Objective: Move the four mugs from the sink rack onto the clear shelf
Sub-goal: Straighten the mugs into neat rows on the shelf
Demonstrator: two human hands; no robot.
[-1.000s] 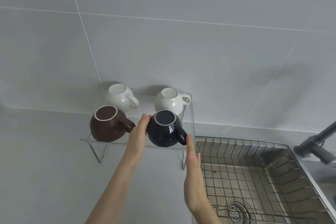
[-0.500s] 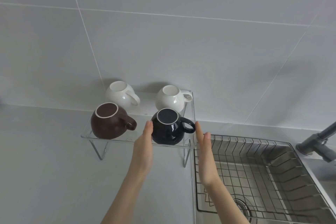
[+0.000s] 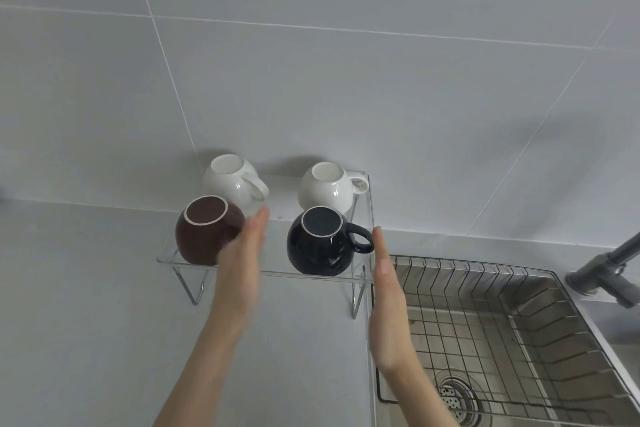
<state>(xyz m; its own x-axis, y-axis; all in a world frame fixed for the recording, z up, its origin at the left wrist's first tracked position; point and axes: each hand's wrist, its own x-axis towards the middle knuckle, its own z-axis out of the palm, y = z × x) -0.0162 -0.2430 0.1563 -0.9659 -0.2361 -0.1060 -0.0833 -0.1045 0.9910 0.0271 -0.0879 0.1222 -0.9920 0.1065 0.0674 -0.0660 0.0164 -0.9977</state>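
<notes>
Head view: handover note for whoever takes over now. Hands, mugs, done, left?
Left hand: open, empty, in front of the brown mug, a bit blurred.
Right hand: open, empty, just right of the black mug.
All four mugs sit upside down on the clear shelf: two white mugs at the back.
Sink rack: no mugs.
Done: moving looks finished. Left: nothing visible beyond pulling both hands away.
</notes>
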